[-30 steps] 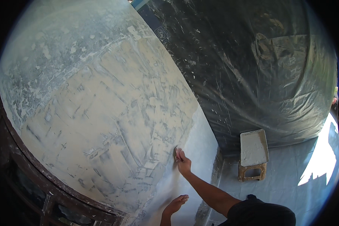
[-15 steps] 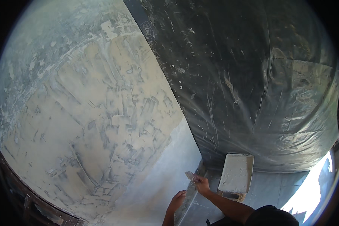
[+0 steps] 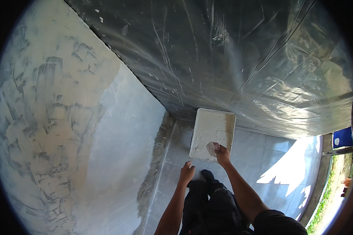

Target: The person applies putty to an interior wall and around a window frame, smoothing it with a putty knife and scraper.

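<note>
My right hand (image 3: 223,155) is closed round a putty knife (image 3: 213,149), whose blade is smeared with pale paste. The blade is over the near part of a rectangular white tray (image 3: 195,135); whether it touches the paste inside cannot be made out. That paste (image 3: 213,125) is off-white and spread unevenly. To the left, just short of the tray's near left corner, my left hand (image 3: 187,172) is curled closed. What its fingers hold, if anything, is hidden.
A wall (image 3: 121,113) on the left is partly coated with cream plaster (image 3: 62,113). Dark plastic sheeting (image 3: 192,51) hangs at the far side. Grey tiles (image 3: 247,147) cover the floor, sunlit at right. My shoes (image 3: 207,176) stand just before the tray.
My view has turned down toward the floor and tray. My right hand has moved the putty knife from beside the wall's foot to over the tray. My left hand has also left the wall.
</note>
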`<act>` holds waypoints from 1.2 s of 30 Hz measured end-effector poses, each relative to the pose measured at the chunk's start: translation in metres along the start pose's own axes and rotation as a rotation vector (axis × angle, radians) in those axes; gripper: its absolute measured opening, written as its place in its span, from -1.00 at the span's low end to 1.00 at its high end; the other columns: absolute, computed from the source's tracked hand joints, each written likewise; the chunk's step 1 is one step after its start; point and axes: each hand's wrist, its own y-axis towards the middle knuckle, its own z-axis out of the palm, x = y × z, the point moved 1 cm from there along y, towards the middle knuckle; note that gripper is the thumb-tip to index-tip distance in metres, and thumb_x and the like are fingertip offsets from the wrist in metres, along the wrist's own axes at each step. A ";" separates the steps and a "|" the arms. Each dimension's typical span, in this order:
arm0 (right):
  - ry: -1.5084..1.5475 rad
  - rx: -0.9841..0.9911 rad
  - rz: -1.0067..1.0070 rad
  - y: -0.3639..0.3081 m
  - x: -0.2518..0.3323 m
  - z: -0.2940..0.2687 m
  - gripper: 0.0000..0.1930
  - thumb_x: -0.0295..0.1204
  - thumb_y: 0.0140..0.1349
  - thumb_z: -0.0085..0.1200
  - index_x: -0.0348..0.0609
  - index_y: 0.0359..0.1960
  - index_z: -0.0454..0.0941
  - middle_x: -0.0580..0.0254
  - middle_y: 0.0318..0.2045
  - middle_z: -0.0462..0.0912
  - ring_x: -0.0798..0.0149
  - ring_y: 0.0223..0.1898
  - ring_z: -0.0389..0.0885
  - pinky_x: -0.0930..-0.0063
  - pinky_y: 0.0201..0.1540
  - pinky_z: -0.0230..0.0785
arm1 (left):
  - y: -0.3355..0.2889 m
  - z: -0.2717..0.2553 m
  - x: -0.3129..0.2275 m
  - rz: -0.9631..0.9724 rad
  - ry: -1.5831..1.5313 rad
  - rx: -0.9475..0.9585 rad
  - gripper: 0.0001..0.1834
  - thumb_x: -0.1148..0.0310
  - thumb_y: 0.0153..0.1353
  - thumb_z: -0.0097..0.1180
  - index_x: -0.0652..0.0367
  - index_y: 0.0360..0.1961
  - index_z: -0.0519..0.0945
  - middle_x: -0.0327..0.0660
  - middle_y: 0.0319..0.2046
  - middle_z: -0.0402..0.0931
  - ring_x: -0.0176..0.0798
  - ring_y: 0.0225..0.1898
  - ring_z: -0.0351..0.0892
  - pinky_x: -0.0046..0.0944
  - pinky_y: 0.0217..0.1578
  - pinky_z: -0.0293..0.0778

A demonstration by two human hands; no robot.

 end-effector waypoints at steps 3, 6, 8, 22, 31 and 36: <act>-0.263 0.110 0.039 0.004 -0.018 0.002 -0.75 -0.45 0.19 0.09 -0.10 -0.09 0.65 -0.19 -0.23 0.65 -0.22 -0.11 0.60 0.11 -0.08 0.45 | 0.021 0.019 0.036 -0.143 0.113 -0.013 -0.42 0.25 0.26 0.03 0.44 0.20 0.38 0.22 0.16 0.46 0.12 0.26 0.42 -0.11 0.24 0.33; -0.383 0.429 0.020 0.018 -0.030 0.012 -0.70 -0.55 0.22 -0.04 -0.15 -0.06 0.65 0.01 -0.14 0.70 -0.10 -0.09 0.65 0.17 0.00 0.48 | 0.034 0.038 0.058 -0.198 0.166 -0.034 -0.39 0.16 0.26 0.04 0.45 0.20 0.39 0.23 0.12 0.49 0.15 0.21 0.46 -0.08 0.21 0.36; -0.466 0.460 0.019 0.033 -0.048 0.007 -0.70 -0.56 0.21 -0.03 -0.15 -0.06 0.65 0.03 -0.13 0.71 -0.10 -0.08 0.65 0.17 0.00 0.48 | 0.041 0.057 0.057 -0.169 0.171 -0.010 -0.36 0.11 0.29 0.04 0.45 0.20 0.38 0.24 0.12 0.49 0.16 0.21 0.46 -0.08 0.22 0.34; -0.453 0.525 -0.093 0.028 -0.073 0.010 -0.56 -0.66 0.05 -0.03 -0.04 -0.03 0.67 -0.12 -0.28 0.69 -0.17 -0.18 0.65 0.09 -0.09 0.49 | 0.052 0.105 0.076 -0.502 -1.042 0.112 -0.15 -0.03 0.36 -0.02 0.23 0.48 -0.03 -0.06 0.46 0.04 0.02 0.51 -0.07 0.07 0.43 -0.15; -0.664 0.624 -0.136 0.035 -0.072 0.028 -0.62 -0.49 0.03 0.01 0.03 -0.09 0.69 -0.08 -0.25 0.70 -0.11 -0.13 0.66 0.10 0.03 0.47 | 0.047 0.100 0.073 -0.488 -1.070 0.148 -0.17 -0.07 0.37 -0.10 0.23 0.47 -0.01 -0.07 0.47 0.02 -0.02 0.53 -0.13 0.09 0.44 -0.24; -0.768 0.761 -0.222 0.062 -0.072 0.031 -0.66 -0.45 0.08 0.01 -0.02 -0.11 0.70 -0.07 -0.22 0.70 -0.07 -0.13 0.66 0.14 0.04 0.48 | 0.047 0.092 0.073 -0.495 -1.154 0.159 -0.17 -0.06 0.38 -0.11 0.24 0.47 -0.02 -0.03 0.49 -0.06 0.03 0.53 -0.17 0.06 0.45 -0.25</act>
